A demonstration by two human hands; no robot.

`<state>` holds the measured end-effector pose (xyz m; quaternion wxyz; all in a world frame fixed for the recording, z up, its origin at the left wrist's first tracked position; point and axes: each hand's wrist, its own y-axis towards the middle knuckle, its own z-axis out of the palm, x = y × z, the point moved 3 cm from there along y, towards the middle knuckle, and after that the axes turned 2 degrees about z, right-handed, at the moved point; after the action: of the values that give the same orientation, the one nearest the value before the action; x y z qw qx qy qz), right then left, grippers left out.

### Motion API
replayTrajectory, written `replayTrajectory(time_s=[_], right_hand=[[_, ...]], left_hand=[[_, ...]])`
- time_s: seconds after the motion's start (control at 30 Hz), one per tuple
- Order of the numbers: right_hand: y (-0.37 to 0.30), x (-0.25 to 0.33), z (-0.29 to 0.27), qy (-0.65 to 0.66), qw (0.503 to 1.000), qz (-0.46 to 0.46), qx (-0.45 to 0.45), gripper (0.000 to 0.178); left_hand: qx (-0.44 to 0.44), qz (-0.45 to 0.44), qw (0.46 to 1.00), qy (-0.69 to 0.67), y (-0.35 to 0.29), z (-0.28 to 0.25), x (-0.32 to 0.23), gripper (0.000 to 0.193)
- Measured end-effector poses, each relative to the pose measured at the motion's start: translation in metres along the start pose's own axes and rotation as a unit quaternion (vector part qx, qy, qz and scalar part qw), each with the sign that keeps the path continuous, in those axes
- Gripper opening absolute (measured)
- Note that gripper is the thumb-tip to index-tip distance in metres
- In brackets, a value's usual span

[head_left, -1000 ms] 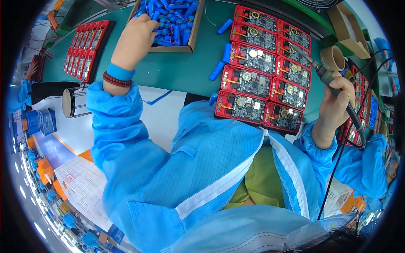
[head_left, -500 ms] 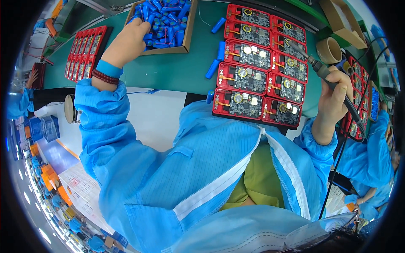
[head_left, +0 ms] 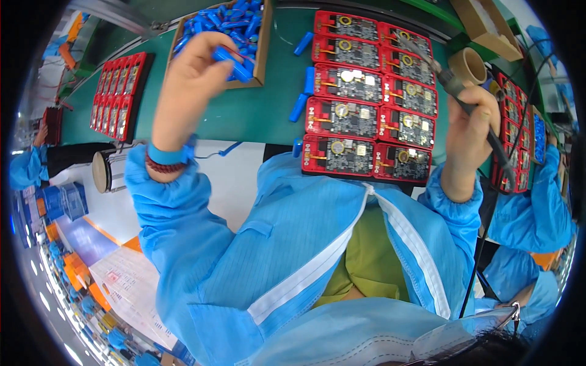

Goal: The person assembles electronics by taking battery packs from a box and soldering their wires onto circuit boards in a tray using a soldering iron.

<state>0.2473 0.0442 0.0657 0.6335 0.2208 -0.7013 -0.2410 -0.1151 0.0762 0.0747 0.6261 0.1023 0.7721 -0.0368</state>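
My left hand (head_left: 190, 82) is closed on a blue cylindrical battery (head_left: 234, 66), held between thumb and fingers over the front edge of a cardboard box (head_left: 262, 58). Many more blue batteries fill the box. In my right hand (head_left: 473, 128) is a soldering iron (head_left: 455, 86), its metal tip slanting up and left over the far right boards. Below the tip lie red cases (head_left: 311, 126) in two columns, each holding a green-black circuit board (head_left: 351, 116) with a round yellow-ringed part. A few loose blue batteries (head_left: 298, 108) rest along the left side of the cases.
Another block of red cases (head_left: 119, 97) sits at the left on the green mat (head_left: 281, 79). A brown tape roll (head_left: 467, 65) and an open carton (head_left: 491, 33) stand at the far right. The iron's black cable (head_left: 485, 244) hangs beside my right arm. A co-worker's blue sleeve (head_left: 528, 213) shows at right.
My left hand has come out of the box toward me, bringing a blue battery with it. The soldering iron has shifted slightly left in the picture, still in my right hand.
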Motion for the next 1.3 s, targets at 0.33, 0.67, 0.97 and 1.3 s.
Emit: replayTrajectory(time_s=[0.33,0.67,0.97,1.3], right_hand=[[-0.012,-0.004,0.062,-0.068,0.985,0.103,0.117,0.037],[-0.011,-0.009,0.048,-0.063,0.989,0.087,0.099,0.033],[-0.015,-0.014,0.047,0.056,0.983,0.163,0.062,0.034],[-0.001,-0.01,0.04,-0.201,0.968,-0.078,0.13,0.035]], left_hand=[[0.149,-0.096,0.953,-0.247,0.011,0.135,0.018,0.008],[0.151,-0.03,0.983,-0.103,0.011,0.163,0.011,0.007],[0.082,0.053,0.991,-0.094,0.007,0.17,0.009,0.008],[0.086,0.2,0.967,0.132,0.018,0.168,-0.009,0.004]])
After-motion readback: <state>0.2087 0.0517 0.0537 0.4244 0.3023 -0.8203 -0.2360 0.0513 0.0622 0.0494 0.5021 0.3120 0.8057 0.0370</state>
